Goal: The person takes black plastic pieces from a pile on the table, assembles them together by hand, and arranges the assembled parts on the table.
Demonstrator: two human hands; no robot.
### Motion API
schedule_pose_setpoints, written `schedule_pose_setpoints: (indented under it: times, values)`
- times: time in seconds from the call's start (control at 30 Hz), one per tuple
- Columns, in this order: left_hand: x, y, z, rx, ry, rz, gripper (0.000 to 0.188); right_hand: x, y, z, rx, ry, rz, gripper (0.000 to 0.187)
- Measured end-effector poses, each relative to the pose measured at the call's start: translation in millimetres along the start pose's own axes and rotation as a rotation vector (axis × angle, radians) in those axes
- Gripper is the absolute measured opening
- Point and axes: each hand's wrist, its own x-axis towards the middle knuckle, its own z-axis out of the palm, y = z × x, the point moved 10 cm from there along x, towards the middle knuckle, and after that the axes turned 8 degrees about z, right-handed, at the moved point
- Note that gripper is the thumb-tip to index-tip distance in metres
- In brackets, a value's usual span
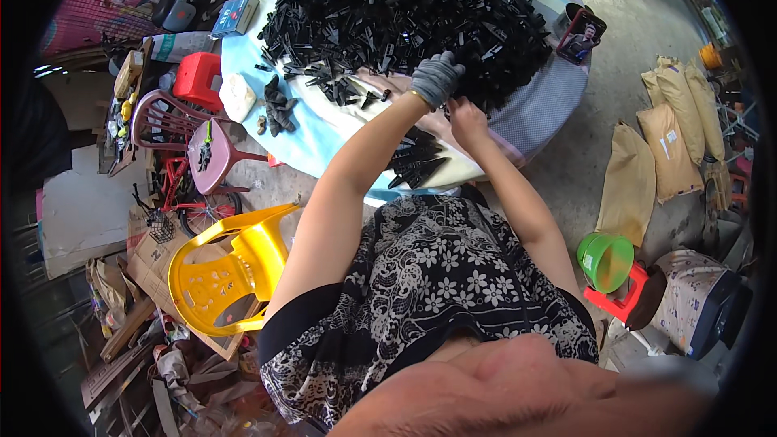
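A large heap of small black plastic clip-like pieces (388, 8) covers the far part of the cloth-covered round table (534, 125). My left hand (437, 79), in a grey glove, is at the heap's near edge with its fingers curled closed; what they hold is hidden. Just nearer and to the right, my bare right hand (468, 123) has its fingers pinched together beside a dark bit too small to name. Between my forearms lies a smaller group of longer black pieces (418, 163), side by side at the table's near edge.
Left on the table are dark gloves (278, 105), a white bag (237, 97) and a blue box (235, 16). A phone (580, 37) leans at the right edge. A yellow chair (222, 283), a pink chair (212, 146), a green bucket (607, 262) and brown sacks (670, 142) stand around.
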Motion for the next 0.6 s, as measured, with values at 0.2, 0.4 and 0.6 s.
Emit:
schedule_pose_setpoints:
  times: [0.2, 0.4, 0.6]
  values:
    - [-62, -46, -15, -0.732, 0.493, -0.191, 0.032, -29, -10, -13, 0.244, 0.028, -0.063, 0.033]
    - [-118, -35, -4, -1.570, 0.257, -0.497, 0.036, -57, -24, 14, -0.034, -0.191, -0.205, 0.031]
    - [-145, -25, 15, -1.639, 0.149, -0.621, 0.021, -34, 0, 18, 0.229, -0.268, -0.027, 0.017]
